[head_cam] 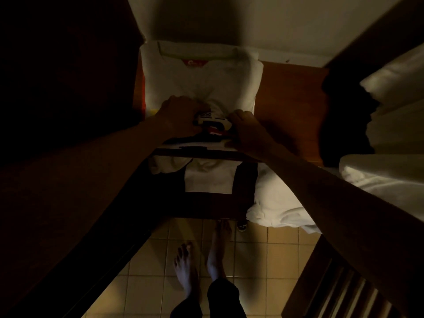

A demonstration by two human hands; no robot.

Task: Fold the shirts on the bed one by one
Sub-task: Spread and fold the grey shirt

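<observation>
Dim, warm yellowish light, left side lost in near-black shadow, white shirt [202, 76] the brightest patch, forearms dark and underexposed, soft grainy detail, wide-angle stretching at the edges

A dim bedroom in a home. White bedding [378, 180] and a pillow [399, 81] lie at the right, a wooden bed frame [339, 292] with slats stands on a tan tiled floor [263, 260], and a white shirt [202, 76] lies on a wooden bench [291, 106]. The person's feet [185, 269] are bare.
</observation>
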